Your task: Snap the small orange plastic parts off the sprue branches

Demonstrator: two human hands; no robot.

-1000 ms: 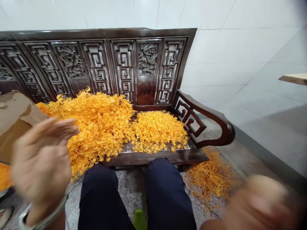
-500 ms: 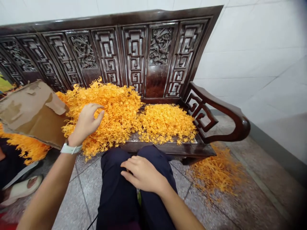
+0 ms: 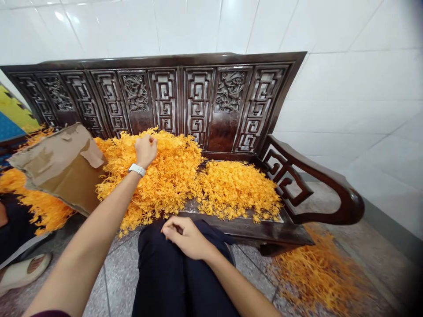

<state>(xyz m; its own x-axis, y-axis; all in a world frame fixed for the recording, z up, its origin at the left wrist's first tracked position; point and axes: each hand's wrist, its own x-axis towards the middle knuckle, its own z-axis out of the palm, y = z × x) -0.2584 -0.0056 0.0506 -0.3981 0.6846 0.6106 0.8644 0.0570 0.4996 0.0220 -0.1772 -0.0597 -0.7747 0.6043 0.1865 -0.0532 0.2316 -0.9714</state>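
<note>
A big heap of orange plastic sprigs (image 3: pixel 165 171) covers the seat of a dark carved wooden bench (image 3: pixel 198 97). My left hand (image 3: pixel 145 149), with a white watch on the wrist, reaches into the top of the heap, fingers closed on some sprigs. A smaller, flatter pile of orange pieces (image 3: pixel 238 189) lies to the right on the seat. My right hand (image 3: pixel 183 235) rests on my dark-trousered knee (image 3: pixel 165 268), fingers loosely curled with nothing visible in them.
A torn cardboard box flap (image 3: pixel 59 163) leans at the left over more orange sprigs (image 3: pixel 39 207). Orange stems (image 3: pixel 317 273) are scattered on the stone floor beside the bench's curved armrest (image 3: pixel 317 193). Another person's sandalled foot (image 3: pixel 20 273) shows at the lower left. White tiled wall behind.
My left hand went from raised and open down into the heap, then further back onto its top. My right hand came in from the lower right and settled on my knee.
</note>
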